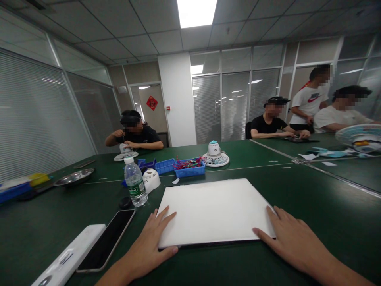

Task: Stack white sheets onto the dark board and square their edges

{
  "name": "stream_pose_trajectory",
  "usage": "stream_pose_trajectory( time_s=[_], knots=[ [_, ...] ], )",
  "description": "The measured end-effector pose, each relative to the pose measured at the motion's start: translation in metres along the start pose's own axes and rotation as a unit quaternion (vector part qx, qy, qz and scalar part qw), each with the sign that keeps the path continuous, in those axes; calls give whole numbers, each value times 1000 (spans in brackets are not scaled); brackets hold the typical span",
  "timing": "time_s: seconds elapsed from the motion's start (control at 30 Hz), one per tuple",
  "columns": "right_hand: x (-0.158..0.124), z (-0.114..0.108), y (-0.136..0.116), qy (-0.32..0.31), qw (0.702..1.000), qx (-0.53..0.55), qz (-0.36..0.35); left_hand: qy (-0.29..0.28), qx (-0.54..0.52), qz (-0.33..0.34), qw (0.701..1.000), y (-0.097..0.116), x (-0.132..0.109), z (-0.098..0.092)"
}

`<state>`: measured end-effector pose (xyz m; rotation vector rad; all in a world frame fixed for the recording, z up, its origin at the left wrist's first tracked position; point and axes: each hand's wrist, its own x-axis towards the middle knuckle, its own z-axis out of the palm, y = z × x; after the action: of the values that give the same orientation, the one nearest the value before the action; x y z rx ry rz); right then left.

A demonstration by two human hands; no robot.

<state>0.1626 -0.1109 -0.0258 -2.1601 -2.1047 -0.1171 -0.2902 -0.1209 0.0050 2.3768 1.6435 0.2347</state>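
Note:
A flat white rectangular panel [216,212] with a thin dark edge lies on the green table in front of me. My left hand [153,234] rests at its left side, fingers spread, with fingertips over the white surface and the thumb at the near left corner. On the opposite side, my right hand [287,234] lies with fingers apart, touching the right edge and the near right corner. Neither hand is wrapped round anything. What exact kind of panel this is, I cannot tell.
Left of me are a phone [107,240], a long white box [70,256] and a water bottle [135,184]. Beyond the panel stand a blue bin of wires [189,171], a white housing [151,180] and a small fan [216,155]. Several people sit or stand around the table.

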Motion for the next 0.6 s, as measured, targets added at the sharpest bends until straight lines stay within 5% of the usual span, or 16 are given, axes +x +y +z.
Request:
stream_pose_trajectory(
  time_s=[0.37, 0.6],
  knots=[
    [9, 1, 12, 34, 999, 36, -6, -6, -2, 1, 1000, 1, 0, -2],
    [28, 5, 38, -10, 987, 162, -12, -33, 12, -8, 999, 9, -4, -9]
  ],
)
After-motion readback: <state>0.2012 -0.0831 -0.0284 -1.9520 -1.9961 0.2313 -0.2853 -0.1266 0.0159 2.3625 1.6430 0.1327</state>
